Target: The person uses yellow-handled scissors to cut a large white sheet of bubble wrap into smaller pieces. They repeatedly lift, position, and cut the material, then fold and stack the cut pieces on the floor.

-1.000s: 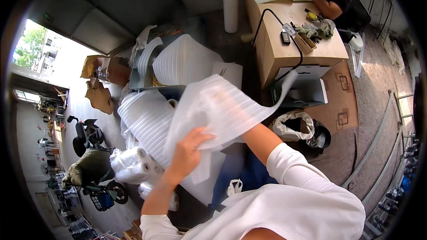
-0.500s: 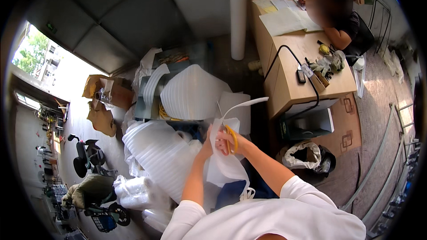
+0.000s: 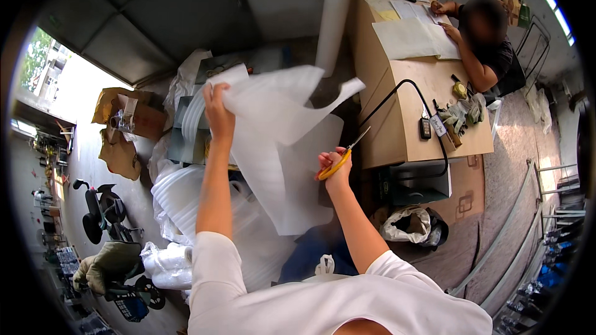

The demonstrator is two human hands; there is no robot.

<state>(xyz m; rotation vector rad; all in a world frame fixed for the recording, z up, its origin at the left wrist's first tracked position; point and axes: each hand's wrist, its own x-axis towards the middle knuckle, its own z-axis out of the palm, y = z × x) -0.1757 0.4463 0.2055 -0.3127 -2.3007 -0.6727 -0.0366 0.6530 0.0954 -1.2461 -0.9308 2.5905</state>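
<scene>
My left hand (image 3: pixel 219 111) is closed on the upper edge of a white foam sheet (image 3: pixel 273 142). The sheet hangs spread out and slightly blurred, with a narrow curved strip sticking out at its right. In my right hand (image 3: pixel 337 170) is a pair of scissors (image 3: pixel 345 157) with orange-yellow handles; its blades point up and right, apart from the sheet. Below the hanging sheet and to its left lies a stack of white foam sheets (image 3: pixel 174 192). Part of that stack is hidden behind my left forearm.
A wooden desk (image 3: pixel 416 130) stands at the right, with gloves (image 3: pixel 459 115) and papers on it; a person (image 3: pixel 490 56) sits behind it. A white-lined bag (image 3: pixel 406 226) is on the floor beside the desk. Cardboard boxes (image 3: pixel 146 118) and a scooter (image 3: pixel 102 211) are at the left.
My hands have moved apart: the left up and left, lifting and spreading the foam sheet, the right to the right with the scissors. The seated person's head has moved back from the papers.
</scene>
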